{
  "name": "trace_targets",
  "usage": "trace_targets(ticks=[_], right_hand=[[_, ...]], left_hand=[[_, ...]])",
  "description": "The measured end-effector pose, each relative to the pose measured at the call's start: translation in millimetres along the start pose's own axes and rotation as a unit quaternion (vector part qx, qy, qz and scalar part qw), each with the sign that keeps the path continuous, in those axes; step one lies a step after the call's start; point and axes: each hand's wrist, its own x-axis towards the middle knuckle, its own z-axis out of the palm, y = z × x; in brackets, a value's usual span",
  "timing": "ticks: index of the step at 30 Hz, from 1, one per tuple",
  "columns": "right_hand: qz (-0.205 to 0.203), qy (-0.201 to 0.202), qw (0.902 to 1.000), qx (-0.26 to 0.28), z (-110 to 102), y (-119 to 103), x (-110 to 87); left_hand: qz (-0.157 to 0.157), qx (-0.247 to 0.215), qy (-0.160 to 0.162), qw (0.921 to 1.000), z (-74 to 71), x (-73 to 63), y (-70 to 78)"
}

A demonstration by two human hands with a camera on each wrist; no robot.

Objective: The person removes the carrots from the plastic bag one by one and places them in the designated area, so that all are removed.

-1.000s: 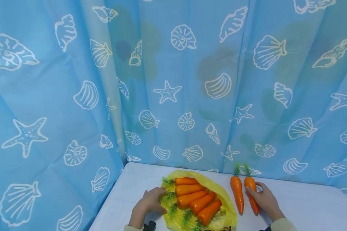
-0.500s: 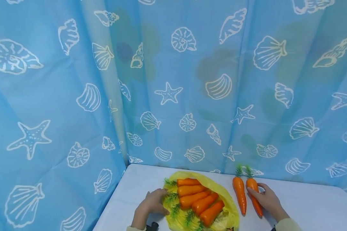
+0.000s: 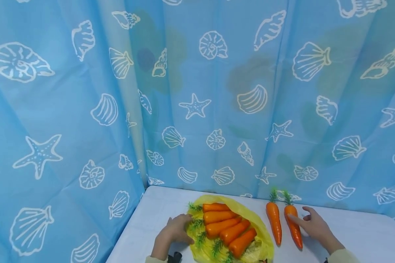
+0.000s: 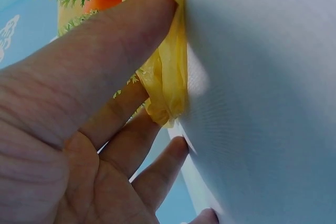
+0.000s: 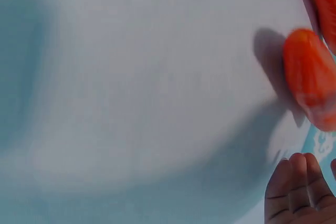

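Note:
A yellow plastic bag (image 3: 248, 215) lies spread on the white table with several orange carrots (image 3: 218, 216) with green tops on it. My left hand (image 3: 174, 233) is at the bag's left edge; in the left wrist view its thumb and fingers lie on either side of the bag's crumpled edge (image 4: 168, 72), loosely spread. Right of the bag, two carrots lie side by side with tops pointing away: a left one (image 3: 274, 223) and a right one (image 3: 293, 226). My right hand (image 3: 317, 228) is beside the right one, thumb over or against its side, other fingers apart from it.
A blue curtain (image 3: 197, 157) with white shell and starfish prints hangs along the back and left of the white table (image 3: 355, 223). A small black object (image 3: 176, 256) shows below my left wrist. Something partly hidden lies in the bag's lower right.
My right hand has loosened its grip on the right carrot and drawn back to the right. That carrot sits slightly farther from its neighbour. My left hand stays at the bag.

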Motion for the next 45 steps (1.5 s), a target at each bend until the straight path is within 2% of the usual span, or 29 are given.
trace_targets(ticks=[9,16,20,37,45], right_hand=[[-0.059,0.027,0.9965,-0.053,-22.5,2.6,-9.6],[-0.109,0.040,0.9916,-0.056,-34.8,-10.8,-20.4],[-0.117,0.040,0.9912,-0.048,-38.7,-19.7,-27.3],[-0.159,0.043,0.9858,-0.029,-24.4,-51.9,-53.2],[-0.167,0.019,0.9857,-0.011,-20.3,-69.3,-64.2]], left_hand=[[0.002,0.003,-0.004,1.0000,-2.9,-0.9,5.9],[0.001,0.007,-0.004,1.0000,-4.0,-1.7,5.8],[-0.001,0.006,0.000,1.0000,-5.6,-3.3,6.7],[-0.007,0.004,-0.003,1.0000,-0.4,-2.9,3.4],[-0.023,0.005,-0.003,0.9997,-0.5,0.3,6.9]])
